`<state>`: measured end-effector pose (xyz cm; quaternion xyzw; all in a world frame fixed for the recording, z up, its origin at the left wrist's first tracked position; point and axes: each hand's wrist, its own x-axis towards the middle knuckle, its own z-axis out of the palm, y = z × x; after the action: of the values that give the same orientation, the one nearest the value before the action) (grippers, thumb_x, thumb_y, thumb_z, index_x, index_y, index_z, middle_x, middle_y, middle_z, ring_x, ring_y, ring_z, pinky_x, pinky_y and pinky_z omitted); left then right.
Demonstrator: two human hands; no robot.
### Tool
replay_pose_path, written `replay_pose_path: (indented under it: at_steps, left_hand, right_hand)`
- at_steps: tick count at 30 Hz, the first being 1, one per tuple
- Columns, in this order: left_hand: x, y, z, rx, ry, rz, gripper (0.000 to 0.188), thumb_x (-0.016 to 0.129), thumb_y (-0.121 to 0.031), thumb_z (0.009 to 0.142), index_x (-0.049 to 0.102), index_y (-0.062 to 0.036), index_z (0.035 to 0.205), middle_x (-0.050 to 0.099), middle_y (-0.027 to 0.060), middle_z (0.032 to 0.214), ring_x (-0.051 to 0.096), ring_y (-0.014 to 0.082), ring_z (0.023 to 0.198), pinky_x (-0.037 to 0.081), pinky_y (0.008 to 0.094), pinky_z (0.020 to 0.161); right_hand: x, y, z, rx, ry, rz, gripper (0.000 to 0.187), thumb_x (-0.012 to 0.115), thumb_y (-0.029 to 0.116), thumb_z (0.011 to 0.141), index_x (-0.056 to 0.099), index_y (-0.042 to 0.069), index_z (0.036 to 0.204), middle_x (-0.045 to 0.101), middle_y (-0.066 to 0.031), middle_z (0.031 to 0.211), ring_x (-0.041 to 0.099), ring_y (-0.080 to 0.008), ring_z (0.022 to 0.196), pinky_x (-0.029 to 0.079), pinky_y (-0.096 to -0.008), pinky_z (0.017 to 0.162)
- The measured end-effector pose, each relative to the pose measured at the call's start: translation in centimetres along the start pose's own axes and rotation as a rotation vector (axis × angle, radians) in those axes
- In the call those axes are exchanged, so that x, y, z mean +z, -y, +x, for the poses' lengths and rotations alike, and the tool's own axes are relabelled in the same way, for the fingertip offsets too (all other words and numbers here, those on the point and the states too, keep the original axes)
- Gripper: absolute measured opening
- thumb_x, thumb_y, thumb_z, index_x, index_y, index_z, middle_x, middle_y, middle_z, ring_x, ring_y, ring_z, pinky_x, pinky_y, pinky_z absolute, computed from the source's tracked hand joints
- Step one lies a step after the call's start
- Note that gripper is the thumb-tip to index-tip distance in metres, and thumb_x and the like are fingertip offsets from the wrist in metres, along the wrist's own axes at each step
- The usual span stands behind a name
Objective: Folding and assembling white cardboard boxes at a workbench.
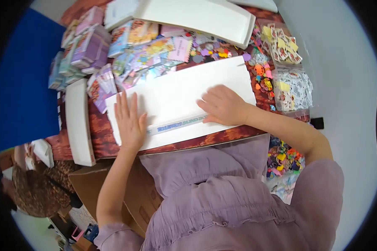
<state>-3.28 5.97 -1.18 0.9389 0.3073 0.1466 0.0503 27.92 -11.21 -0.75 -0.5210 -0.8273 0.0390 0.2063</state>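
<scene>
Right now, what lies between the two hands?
Head view: between left hand and right hand lies only the white card, including part of its printed strip.

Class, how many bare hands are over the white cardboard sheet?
2: the left hand over the left end of the white cardboard sheet, and the right hand right of its middle.

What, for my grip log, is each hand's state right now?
Left hand: open, at the left end of the white cardboard.
Right hand: loosely curled over it; whether gripping cannot be told.
</scene>
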Motion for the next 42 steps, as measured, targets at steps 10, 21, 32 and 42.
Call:
replay_pose_path:
  at_steps: [10, 21, 32, 42]
  left_hand:
    - [-4.5, -16.1, -5.2, -0.853, 0.197, -1.636, 0.021, 0.057, -0.019, 0.106, 0.063, -0.0026, 0.118, 0.066, 0.0096, 0.113, 0.066, 0.0198, 0.105, 0.054, 0.0342, 0.09]
    - [-7.3, -14.3, -8.2, -1.111, -0.272, -1.812, 0.048, 0.061, -0.003, 0.095, 0.048, 0.0073, 0.14, 0.061, 0.0153, 0.133, 0.06, 0.0262, 0.123, 0.048, 0.0404, 0.105]
    - [-8.7, -1.8, -1.6, -0.641, 0.388, -1.847, 0.063, 0.07, -0.004, 0.078, 0.054, 0.0084, 0.138, 0.068, 0.017, 0.123, 0.069, 0.0269, 0.108, 0.054, 0.0377, 0.097]
    - [-6.2, 0.5, 6.7, -0.431, 1.004, -1.339, 0.068, 0.072, -0.011, 0.073, 0.058, 0.0037, 0.138, 0.071, 0.015, 0.12, 0.069, 0.0236, 0.108, 0.052, 0.0349, 0.099]
  right_hand:
    - [-2.8, 7.3, 2.5, -0.072, -0.058, 0.018, 0.012, 0.064, 0.019, 0.079, 0.056, 0.011, 0.083, 0.058, -0.0034, 0.074, 0.061, -0.024, 0.072, 0.049, -0.0391, 0.066]
    - [-9.1, 12.3, 5.4, -0.089, -0.211, -0.088, 0.018, 0.067, 0.015, 0.086, 0.068, 0.007, 0.103, 0.061, -0.0062, 0.084, 0.061, -0.0249, 0.078, 0.048, -0.0397, 0.068]
    - [-10.8, 4.4, 8.6, -0.262, -0.628, -0.404, 0.034, 0.073, 0.009, 0.08, 0.063, 0.006, 0.113, 0.066, -0.0101, 0.12, 0.06, -0.032, 0.12, 0.051, -0.0435, 0.099]
    - [-14.1, 7.4, 4.5, -0.426, -0.212, -0.504, 0.018, 0.066, 0.013, 0.07, 0.06, 0.006, 0.085, 0.058, -0.0052, 0.086, 0.06, -0.0208, 0.083, 0.05, -0.0329, 0.072]
